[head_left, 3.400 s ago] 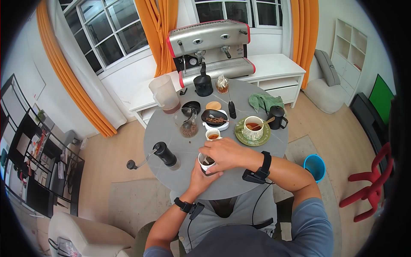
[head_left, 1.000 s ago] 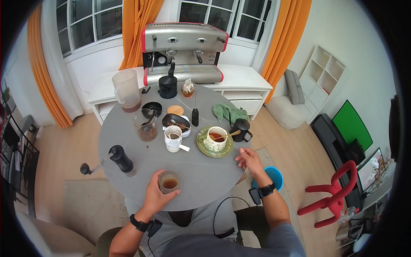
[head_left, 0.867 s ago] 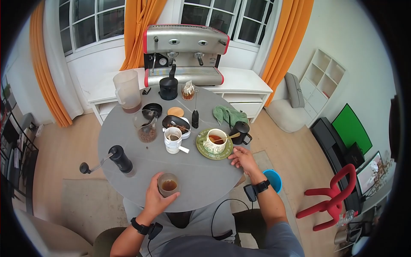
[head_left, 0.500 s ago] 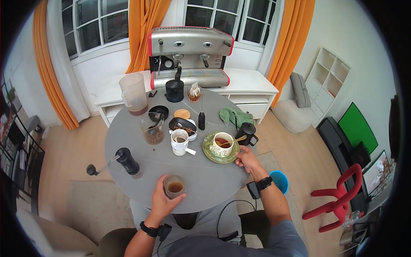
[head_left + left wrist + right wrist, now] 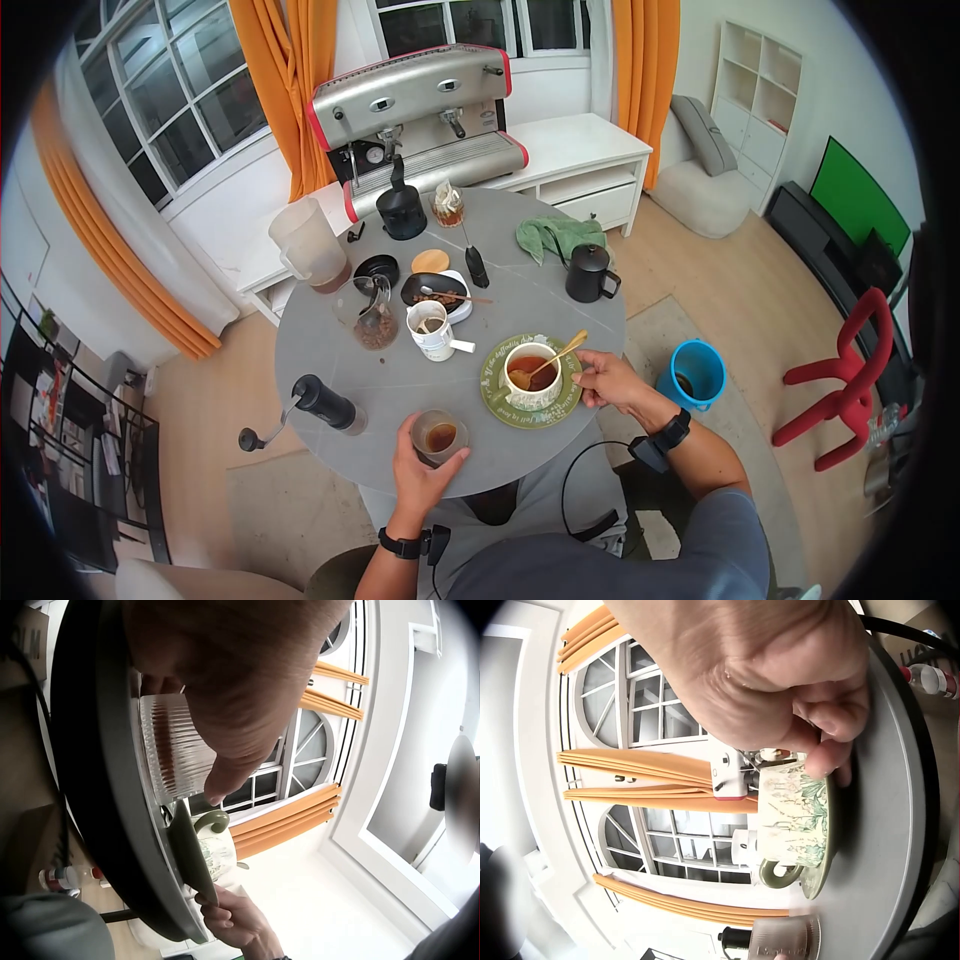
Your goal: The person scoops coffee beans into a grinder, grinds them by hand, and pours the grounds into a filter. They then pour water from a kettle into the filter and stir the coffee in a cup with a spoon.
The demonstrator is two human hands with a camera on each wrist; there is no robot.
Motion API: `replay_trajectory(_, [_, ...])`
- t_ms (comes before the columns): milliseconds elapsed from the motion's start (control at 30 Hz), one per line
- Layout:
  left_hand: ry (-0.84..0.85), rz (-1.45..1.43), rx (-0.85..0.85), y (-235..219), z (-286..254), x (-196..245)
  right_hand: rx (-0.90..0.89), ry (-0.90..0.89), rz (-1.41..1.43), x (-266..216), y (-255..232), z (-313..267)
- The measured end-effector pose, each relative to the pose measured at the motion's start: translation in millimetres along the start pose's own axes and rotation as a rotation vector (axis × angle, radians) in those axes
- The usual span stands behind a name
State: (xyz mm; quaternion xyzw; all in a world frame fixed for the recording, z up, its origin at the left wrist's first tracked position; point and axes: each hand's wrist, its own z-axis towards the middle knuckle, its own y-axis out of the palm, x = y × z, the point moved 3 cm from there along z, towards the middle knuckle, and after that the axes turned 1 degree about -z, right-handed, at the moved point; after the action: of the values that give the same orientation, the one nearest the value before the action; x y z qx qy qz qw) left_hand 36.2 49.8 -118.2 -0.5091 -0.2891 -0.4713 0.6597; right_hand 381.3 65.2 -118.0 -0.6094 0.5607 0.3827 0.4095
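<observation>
In the head view my left hand (image 5: 422,478) is wrapped round a ribbed clear glass (image 5: 440,436) with a little brown liquid at its bottom, near the table's front edge. My right hand (image 5: 617,384) pinches the right rim of a green saucer (image 5: 493,392) between thumb and fingers. On that saucer stands a patterned cream cup (image 5: 533,396) of reddish-brown tea, a golden spoon (image 5: 571,346) leaning in it. The right wrist view shows the thumb and a finger at the saucer's edge, right beside the cup (image 5: 791,814). The left wrist view has the glass (image 5: 176,754) close by the saucer (image 5: 189,855).
Behind the hands stand a white mug (image 5: 438,345) with a drip bag, a scale with a black bean dish (image 5: 418,287), a carafe of beans (image 5: 374,325) and a black pot (image 5: 588,275). A hand grinder (image 5: 325,402) lies left. A blue bucket (image 5: 697,372) is on the floor.
My right hand has come from the table's right side onto the saucer's rim. Saucer and cup have slid towards me, away from the black pot. The left hand keeps holding the glass.
</observation>
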Motion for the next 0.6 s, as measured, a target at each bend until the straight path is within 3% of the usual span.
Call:
replay_trajectory(367, [0.015,0.017,-0.018,-1,3,5,-0.104,-0.009,-0.012,12,23,-19])
replay_trajectory(433, [-0.017,-0.002,-0.021,-2,2,4,0.065,-0.123,-0.180,12,19,-19])
replay_trajectory(600, [-0.030,-0.042,-0.050,-1,1,-7,0.133,-0.191,-0.167,1,20,-22])
